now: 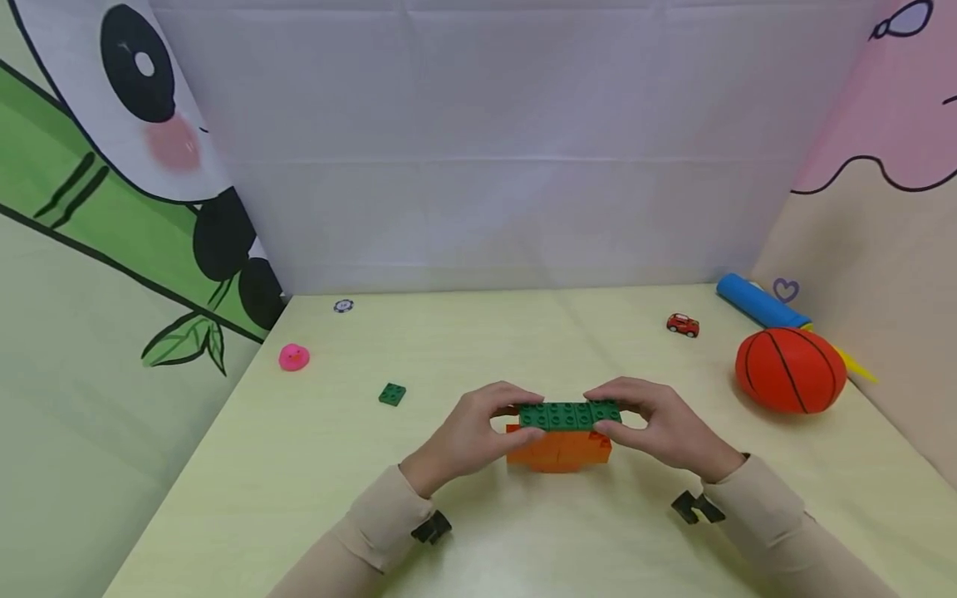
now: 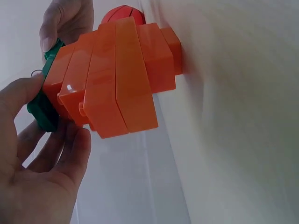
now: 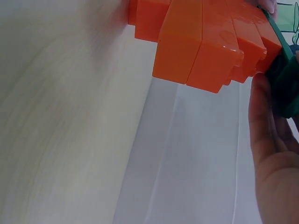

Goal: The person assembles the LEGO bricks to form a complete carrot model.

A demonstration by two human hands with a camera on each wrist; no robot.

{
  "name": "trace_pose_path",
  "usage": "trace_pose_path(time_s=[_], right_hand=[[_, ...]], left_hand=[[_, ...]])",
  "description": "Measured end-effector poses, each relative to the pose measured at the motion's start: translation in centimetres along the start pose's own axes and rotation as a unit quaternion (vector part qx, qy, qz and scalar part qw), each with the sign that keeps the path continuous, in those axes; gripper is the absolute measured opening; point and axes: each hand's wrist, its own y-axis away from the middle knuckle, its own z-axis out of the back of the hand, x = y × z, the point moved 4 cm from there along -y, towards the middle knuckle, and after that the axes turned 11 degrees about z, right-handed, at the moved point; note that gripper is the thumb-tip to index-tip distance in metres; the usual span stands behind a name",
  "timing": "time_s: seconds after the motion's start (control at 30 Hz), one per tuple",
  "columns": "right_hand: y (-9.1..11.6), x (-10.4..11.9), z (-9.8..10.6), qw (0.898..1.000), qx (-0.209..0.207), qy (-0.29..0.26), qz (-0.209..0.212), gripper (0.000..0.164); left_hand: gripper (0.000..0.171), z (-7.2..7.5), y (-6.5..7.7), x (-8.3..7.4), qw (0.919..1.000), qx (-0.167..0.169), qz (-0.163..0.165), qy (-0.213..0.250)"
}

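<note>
In the head view, a row of green toy bricks (image 1: 571, 417) lies on top of a stack of orange toy bricks (image 1: 557, 451) that stands on the table. My left hand (image 1: 478, 428) grips the left end of the green row between thumb and fingers. Its right end is pinched by my right hand (image 1: 665, 422). From the left wrist, the orange stack (image 2: 103, 79) shows several stepped layers, narrower toward the table, under the green bricks (image 2: 44, 112). The right wrist view has the right fingers (image 3: 261, 112) against the green bricks (image 3: 286, 88).
A loose green brick (image 1: 392, 394) and a pink duck (image 1: 294, 357) lie to the left, with a poker chip (image 1: 343, 306) behind. On the right are a red toy car (image 1: 683, 325), a red basketball-patterned ball (image 1: 791, 370) and a blue tube (image 1: 761, 301) beside the wall.
</note>
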Motion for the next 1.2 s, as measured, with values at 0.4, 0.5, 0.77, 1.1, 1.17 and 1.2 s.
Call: trace_pose_path(time_s=[0.4,0.5,0.77,1.1,1.17,1.2], right_hand=[[-0.7,-0.2,0.3,0.999,0.011,0.037,-0.005,0.035],[-0.8,-0.3,0.3,0.999,0.012,0.034,-0.008,0.035],[-0.9,-0.5,0.2,0.999,0.018,0.037,-0.015,0.035],[-1.1,-0.8,0.1,0.999,0.023,0.032,-0.025,0.034],[-1.1,-0.9,0.1,0.999,0.023,0.031,-0.029,0.034],[-1.0,-0.9,0.1,0.999,0.023,0.032,-0.031,0.034]], left_hand=[[0.062,10.1,0.8,6.9,0.9102,-0.043,0.263,-0.317],[0.066,11.8,1.1,8.9,0.8790,-0.042,0.331,-0.341],[0.034,12.7,1.1,10.6,0.8720,-0.058,0.359,-0.327],[0.038,9.9,0.6,7.3,0.9526,-0.085,0.256,-0.140],[0.038,8.6,0.6,5.0,0.9698,-0.079,0.210,-0.096],[0.039,8.0,0.6,3.8,0.9780,-0.070,0.180,-0.078]])
